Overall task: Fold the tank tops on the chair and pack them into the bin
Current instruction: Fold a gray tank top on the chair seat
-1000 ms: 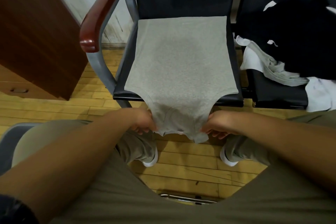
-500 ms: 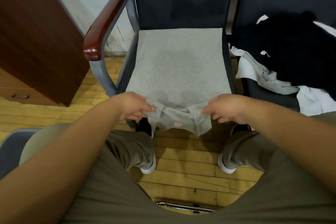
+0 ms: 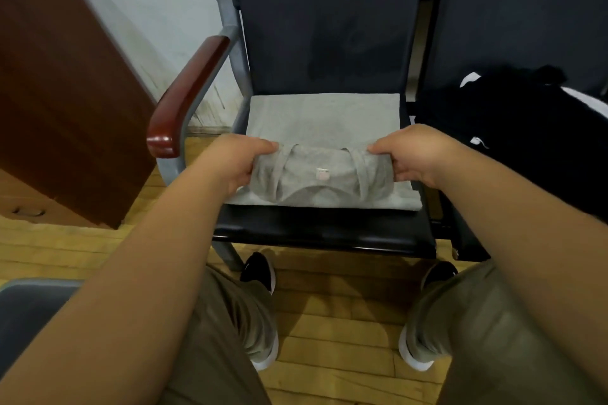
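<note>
Obs: grey tank top (image 3: 324, 115) lies flat on chair seat (image 3: 322, 230); left hand (image 3: 235, 163) and right hand (image 3: 416, 156) each have a grip clamped on a corner of the strap end, doubled over the body, probably so the fold lands square; front strip of seat bare; armrest (image 3: 187, 102) near on left; dark clothes pile (image 3: 513, 128) just beside on right; bin not in view.
</note>
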The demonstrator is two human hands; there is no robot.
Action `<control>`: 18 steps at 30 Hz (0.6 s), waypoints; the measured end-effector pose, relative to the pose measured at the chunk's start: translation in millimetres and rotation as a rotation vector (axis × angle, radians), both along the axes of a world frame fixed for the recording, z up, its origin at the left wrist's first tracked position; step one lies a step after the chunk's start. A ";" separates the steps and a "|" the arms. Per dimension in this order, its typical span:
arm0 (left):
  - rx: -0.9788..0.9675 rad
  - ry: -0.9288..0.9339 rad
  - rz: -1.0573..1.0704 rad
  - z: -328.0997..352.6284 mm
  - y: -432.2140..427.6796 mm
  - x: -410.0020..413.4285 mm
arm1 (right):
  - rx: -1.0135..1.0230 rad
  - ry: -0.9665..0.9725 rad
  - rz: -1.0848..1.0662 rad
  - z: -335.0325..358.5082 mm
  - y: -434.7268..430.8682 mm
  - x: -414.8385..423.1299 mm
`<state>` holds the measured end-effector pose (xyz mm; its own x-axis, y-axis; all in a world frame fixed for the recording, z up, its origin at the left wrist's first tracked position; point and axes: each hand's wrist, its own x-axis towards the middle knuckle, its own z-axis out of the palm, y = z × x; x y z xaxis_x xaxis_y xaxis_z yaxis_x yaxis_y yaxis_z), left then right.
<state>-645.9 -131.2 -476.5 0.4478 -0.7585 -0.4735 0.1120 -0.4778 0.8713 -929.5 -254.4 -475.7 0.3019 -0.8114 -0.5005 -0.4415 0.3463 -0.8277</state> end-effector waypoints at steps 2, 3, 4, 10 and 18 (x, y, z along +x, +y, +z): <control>-0.012 0.050 -0.002 4.4 -19.1 -0.5 | -0.015 -0.038 -0.042 1.9 -15.4 9.3; -0.012 0.069 0.000 5.9 -28.6 -0.2 | -0.011 -0.061 -0.067 2.2 -23.8 13.7; -0.010 0.100 0.009 8.1 -37.4 0.2 | 0.000 -0.095 -0.092 1.8 -32.6 18.0; 0.005 0.295 0.098 6.8 -87.6 10.2 | 0.141 -0.233 -0.126 -9.2 -74.9 46.2; -0.169 0.612 0.336 -8.1 -135.7 25.4 | 0.362 -0.466 -0.254 -19.4 -112.1 63.2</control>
